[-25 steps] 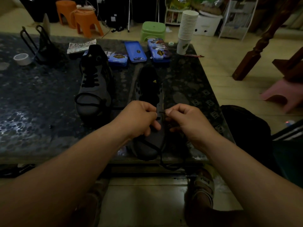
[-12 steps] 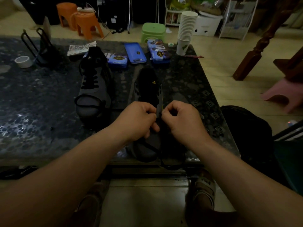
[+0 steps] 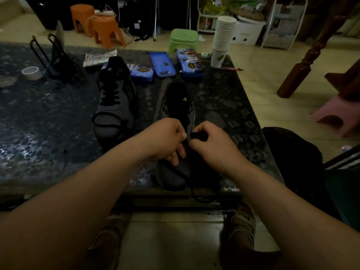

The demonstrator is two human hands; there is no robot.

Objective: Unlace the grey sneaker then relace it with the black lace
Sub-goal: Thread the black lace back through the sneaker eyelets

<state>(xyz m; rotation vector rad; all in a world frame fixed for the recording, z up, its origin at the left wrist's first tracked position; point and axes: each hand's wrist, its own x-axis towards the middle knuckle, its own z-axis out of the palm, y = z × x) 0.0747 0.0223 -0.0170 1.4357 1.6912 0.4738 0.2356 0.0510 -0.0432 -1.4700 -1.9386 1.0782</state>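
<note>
A grey sneaker [image 3: 176, 106] with a black tongue lies on the dark stone table [image 3: 48, 117], toe toward me at the near edge. My left hand [image 3: 165, 139] and my right hand [image 3: 210, 145] meet over its eyelet area, each pinching the black lace [image 3: 196, 135]. A short bit of lace shows between my right thumb and forefinger. Slack lace [image 3: 192, 190] loops down past the toe and over the table's edge. The lower eyelets are hidden under my hands.
A second grey sneaker [image 3: 115, 102] with black laces stands to the left. Behind lie blue tin cases [image 3: 162, 64], a paper cup stack [image 3: 223, 39], a tape roll [image 3: 31, 73] and a black wire stand [image 3: 50, 55]. A dark bag [image 3: 292, 156] sits at the right.
My right hand has shifted slightly left and closer to my left hand, and the lace piece is now pinched higher between its thumb and forefinger. The sneaker stays put.
</note>
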